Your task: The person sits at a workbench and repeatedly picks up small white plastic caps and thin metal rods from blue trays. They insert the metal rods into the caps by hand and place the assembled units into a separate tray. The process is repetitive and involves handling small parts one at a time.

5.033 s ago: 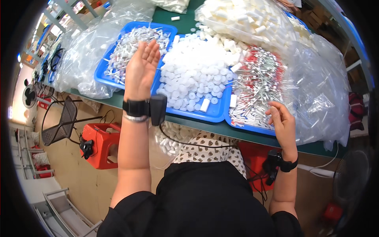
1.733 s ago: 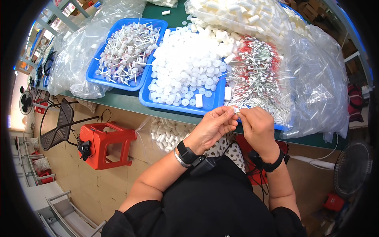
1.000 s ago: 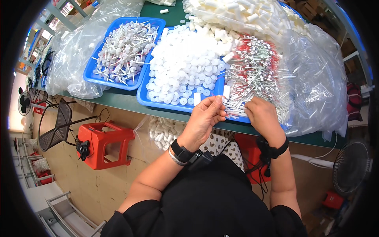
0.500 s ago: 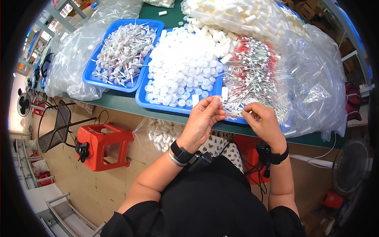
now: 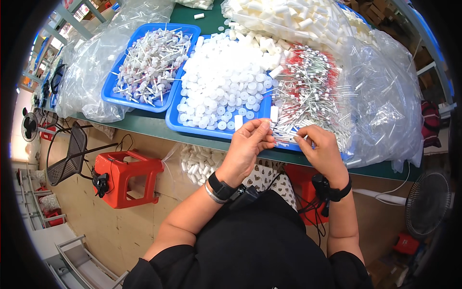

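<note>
My left hand (image 5: 250,142) is closed in a pinch above the front edge of the middle blue tray (image 5: 192,127). Whatever sits between its thumb and fingers is too small to make out. To its right, my right hand (image 5: 323,149) also pinches, thumb against forefinger, at the near edge of a pile of thin red-and-white rods (image 5: 308,91). A small pale tip seems to show at those fingers, but I cannot tell its kind. Translucent white discs with centre holes (image 5: 216,86) heap the middle tray. White cylinders (image 5: 238,122) stand near my left fingertips.
Another blue tray (image 5: 108,95) at left holds assembled rods with discs. Clear plastic bags (image 5: 380,101) lie at right, and a bag of cream cylinders (image 5: 298,19) at the back. A red stool (image 5: 127,178) and a bag of white cylinders (image 5: 195,166) are below the green table (image 5: 149,126).
Both hands hold nearly the same place and pinch. The fingers have shifted only very slightly; the trays and piles look unchanged.
</note>
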The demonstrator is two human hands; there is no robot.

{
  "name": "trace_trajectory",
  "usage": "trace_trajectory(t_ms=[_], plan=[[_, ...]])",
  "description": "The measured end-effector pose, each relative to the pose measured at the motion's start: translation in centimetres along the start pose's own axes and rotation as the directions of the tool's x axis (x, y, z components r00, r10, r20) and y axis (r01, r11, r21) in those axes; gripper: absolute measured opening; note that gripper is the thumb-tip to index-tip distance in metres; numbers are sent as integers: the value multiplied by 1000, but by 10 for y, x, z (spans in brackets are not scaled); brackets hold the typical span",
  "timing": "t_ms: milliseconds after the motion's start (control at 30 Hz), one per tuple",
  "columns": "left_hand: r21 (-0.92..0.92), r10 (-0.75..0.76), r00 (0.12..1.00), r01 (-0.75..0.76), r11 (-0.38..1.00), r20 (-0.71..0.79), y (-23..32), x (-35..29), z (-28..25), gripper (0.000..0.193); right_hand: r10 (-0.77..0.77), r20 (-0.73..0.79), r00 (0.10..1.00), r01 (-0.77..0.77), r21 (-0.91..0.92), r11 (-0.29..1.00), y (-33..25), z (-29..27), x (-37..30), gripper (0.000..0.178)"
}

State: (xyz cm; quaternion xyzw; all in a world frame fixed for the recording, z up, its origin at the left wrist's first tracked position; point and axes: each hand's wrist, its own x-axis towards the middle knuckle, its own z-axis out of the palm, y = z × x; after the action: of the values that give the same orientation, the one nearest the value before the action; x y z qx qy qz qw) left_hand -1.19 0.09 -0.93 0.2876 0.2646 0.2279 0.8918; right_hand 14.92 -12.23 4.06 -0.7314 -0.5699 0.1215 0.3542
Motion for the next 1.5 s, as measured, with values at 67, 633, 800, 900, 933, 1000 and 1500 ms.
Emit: trace_trajectory(t_ms=[67,633,800,900,933,1000,1500], plan=[[14,-14,1000,14,1000,18,-3,-1,2,27,-9,-14,1000,10,56,998,-1,5,0,8],[85,365,931,-366,927,28,75,14,-33,26,228,-97,969,-191,296,936,3,-5,12,28],[-12,553,807,-568,823,-206,198,30,-74,47,198,-83,977,-209,-139,968,25,-41,-7,10],[312,536,836,-481,820,-119,175,26,-55,40,95,18,995,-84,-325,942,30,-37,-14,8],[447,506,862,-436,781,-44,161,21,-49,39,100,37,994,-80,-368,926,31,-33,-15,7],[754,355,927,-319,574,122,130,20,-49,26,111,74,991,-67,-442,894,34,-25,-15,7],[774,154,838,-393,-497,524,82,18,-54,14,128,6,992,-124,-210,970,29,-19,-10,5]])
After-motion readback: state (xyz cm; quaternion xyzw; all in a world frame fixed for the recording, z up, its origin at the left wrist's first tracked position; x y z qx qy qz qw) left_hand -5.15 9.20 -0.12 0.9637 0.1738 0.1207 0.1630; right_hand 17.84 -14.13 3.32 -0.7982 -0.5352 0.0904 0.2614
